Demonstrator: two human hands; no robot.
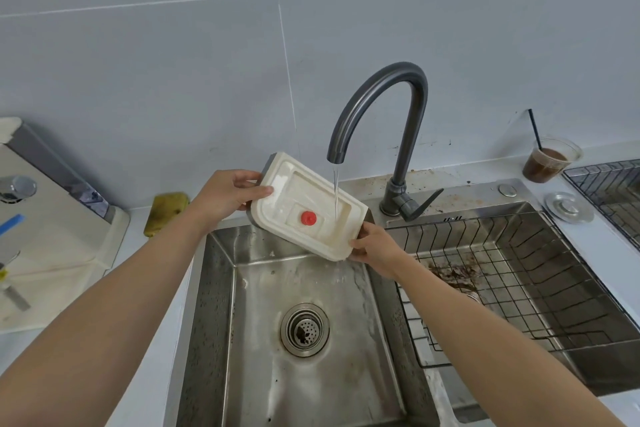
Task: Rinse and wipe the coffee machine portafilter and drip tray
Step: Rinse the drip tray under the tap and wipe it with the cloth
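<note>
Pale grey tiled wall w/ thin white grout lines fills the far half, evenly lit. Below it a white countertop holds a steel double sink; dark gooseneck faucet at its far edge.

The white desk carries 1 yellow sponge at its back edge left of the sink, and 1 cup toward the back right corner.

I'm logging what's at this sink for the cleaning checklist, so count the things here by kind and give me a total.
Drip tray: 1
Faucet: 1
Sink basin: 1
Wire rack: 1
Sponge: 1
Plastic cup of brown drink: 1
Sink stopper lid: 1
Hands holding the tray, left hand and right hand: 2
Total: 9
</note>
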